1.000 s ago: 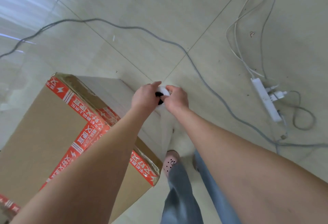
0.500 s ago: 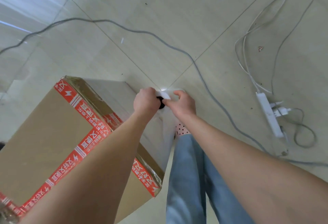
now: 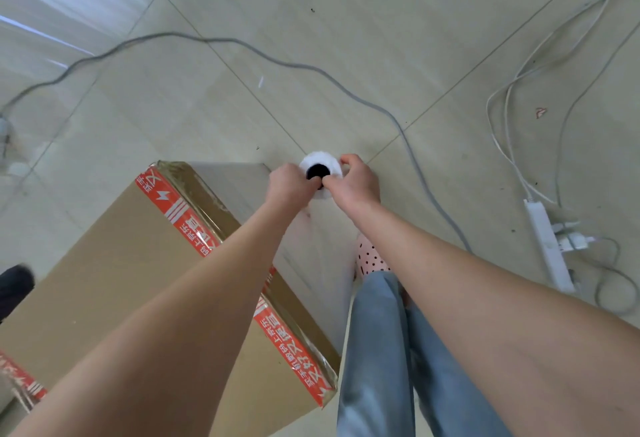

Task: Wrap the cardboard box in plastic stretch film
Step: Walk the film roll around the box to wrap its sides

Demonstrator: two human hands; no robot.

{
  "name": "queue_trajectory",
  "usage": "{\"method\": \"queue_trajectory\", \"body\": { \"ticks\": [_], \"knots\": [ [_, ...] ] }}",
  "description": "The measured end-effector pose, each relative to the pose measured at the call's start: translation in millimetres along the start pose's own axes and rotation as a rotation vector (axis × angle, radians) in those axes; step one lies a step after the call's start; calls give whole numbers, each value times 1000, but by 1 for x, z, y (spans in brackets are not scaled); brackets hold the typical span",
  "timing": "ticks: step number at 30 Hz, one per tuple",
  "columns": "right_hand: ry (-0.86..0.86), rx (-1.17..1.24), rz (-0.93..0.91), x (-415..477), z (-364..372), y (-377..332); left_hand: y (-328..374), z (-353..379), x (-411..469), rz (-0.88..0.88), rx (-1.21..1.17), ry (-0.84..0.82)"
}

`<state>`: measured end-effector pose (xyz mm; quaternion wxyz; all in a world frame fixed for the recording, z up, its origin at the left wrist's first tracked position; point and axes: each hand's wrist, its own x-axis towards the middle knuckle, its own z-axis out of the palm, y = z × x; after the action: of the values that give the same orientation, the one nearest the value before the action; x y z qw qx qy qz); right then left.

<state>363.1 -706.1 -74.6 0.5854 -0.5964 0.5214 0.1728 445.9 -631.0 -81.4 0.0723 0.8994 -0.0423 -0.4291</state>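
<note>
Both — left hand [image 3: 289,185], right hand [image 3: 354,188] — clamped on white hollow-cored film roll [image 3: 320,160] beside taped cardboard box [image 3: 104,281].

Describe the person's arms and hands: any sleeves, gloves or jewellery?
The left arm and right arm are bare to the frame's edge: no sleeves show. The left hand and right hand wear no gloves; no watch, bracelet or ring is visible. Below show light blue jeans and a pink slipper with dark dots.
</note>
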Motion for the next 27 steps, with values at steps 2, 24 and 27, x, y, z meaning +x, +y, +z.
{"method": "queue_trajectory", "body": {
  "ticks": [2,24,27],
  "knots": [
    [-6,-17,6,2,-1,-3,7,-4,8,210,248,3],
    [-8,-74,-64,25,49,-82,-15,-64,47,-269,-485,73],
    [-21,-116,-64,28,50,-95,-22,-74,52,-294,-480,-88]
  ]
}}
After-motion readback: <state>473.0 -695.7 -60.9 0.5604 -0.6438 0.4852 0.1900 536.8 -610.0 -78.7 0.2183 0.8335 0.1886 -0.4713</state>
